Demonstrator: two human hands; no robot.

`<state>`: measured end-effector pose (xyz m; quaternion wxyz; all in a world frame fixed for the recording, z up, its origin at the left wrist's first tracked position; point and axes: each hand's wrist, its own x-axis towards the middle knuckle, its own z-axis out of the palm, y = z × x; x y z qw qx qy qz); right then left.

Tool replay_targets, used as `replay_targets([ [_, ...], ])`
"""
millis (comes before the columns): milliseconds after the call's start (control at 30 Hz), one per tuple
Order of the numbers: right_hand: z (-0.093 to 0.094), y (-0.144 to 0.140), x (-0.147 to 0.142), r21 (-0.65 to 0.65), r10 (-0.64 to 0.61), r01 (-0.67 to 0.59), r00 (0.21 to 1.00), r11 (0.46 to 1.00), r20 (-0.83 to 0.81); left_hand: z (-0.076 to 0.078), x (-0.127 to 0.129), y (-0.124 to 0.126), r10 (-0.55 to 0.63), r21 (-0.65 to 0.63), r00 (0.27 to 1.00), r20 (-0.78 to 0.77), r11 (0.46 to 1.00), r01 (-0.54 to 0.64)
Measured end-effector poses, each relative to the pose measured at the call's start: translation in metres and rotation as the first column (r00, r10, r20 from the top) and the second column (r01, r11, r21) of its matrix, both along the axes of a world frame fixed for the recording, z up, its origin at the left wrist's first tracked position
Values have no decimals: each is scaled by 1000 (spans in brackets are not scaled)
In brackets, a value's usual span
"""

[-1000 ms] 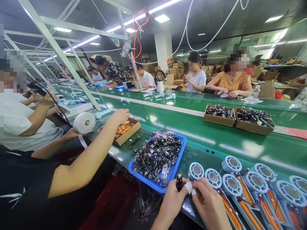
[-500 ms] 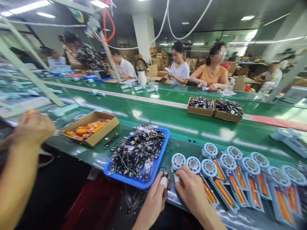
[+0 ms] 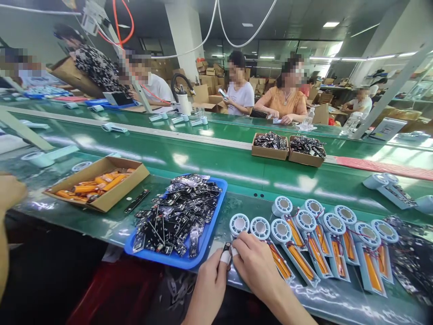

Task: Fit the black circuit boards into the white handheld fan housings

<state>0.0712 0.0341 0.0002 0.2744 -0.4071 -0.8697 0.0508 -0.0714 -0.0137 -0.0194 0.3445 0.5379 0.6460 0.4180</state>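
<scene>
Both hands together at the near edge of the green bench (image 3: 304, 180), just right of the blue tray (image 3: 216, 205). Left hand (image 3: 208, 289) with a white-taped fingertip, pinching a small black circuit board (image 3: 227, 248) from the left; right hand (image 3: 255, 266) meeting it from the right, fingertips on the same board (a shared grip, both hands closed on it). Board small and partly hidden by the fingers, its long axis roughly upright, top end pointing away toward the belt; which face is turned up, not clear.

Immediately beyond the right hand, a row of pale blue fan housings (image 3: 280, 229) lying flat, round ends toward the belt and handles slanting toward the near right, orange batteries (image 3: 299, 262) in the handles. Nearest round housing (image 3: 239, 224) just beyond the held board.

Blue tray heaped with black circuit boards (image 3: 179, 210). Farther left, a cardboard box (image 3: 101, 185) holding orange batteries, with a single long black strip (image 3: 136, 201) lying on the bench between box and tray. Across the belt, two small cardboard boxes (image 3: 287, 149) of dark parts, side by side and touching. Another person's hand (image 3: 10, 192) at the far left edge. Several people seated on the far side.
</scene>
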Motion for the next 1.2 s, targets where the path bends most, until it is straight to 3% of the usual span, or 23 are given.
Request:
replay_targets([
  [100,6,1,1,-37,4,-3,1000,999,12,1,-4,0,-55,61,978,-203,996,69],
  [200,12,3,1,-79,25,-22,999,997,32,-3,-7,0,-75,58,950,-302,994,97],
  [300,9,2,-1,-24,35,-34,998,999,46,-9,-9,-3,-91,47,946,-310,993,111],
  [433,-10,2,-4,167,34,-36,999,985,16,-17,-10,-6,-103,64,962,-251,990,123],
  [500,-18,5,-2,190,62,-54,997,980,-40,-16,-13,-6,-120,37,961,-250,990,134],
  [633,-16,13,7,21,126,-125,988,992,-84,-2,-20,-4,-179,15,947,-265,982,190],
  [800,-2,16,13,-188,166,-184,980,965,-109,14,-27,-1,-272,-32,927,-257,961,273],
  [1067,10,12,17,-250,228,-268,957,931,-177,19,-32,0,-325,-10,919,-223,944,331],
  [1200,6,5,16,-181,184,-210,971,961,-151,18,-31,-1,-334,-8,917,-219,940,341],
])
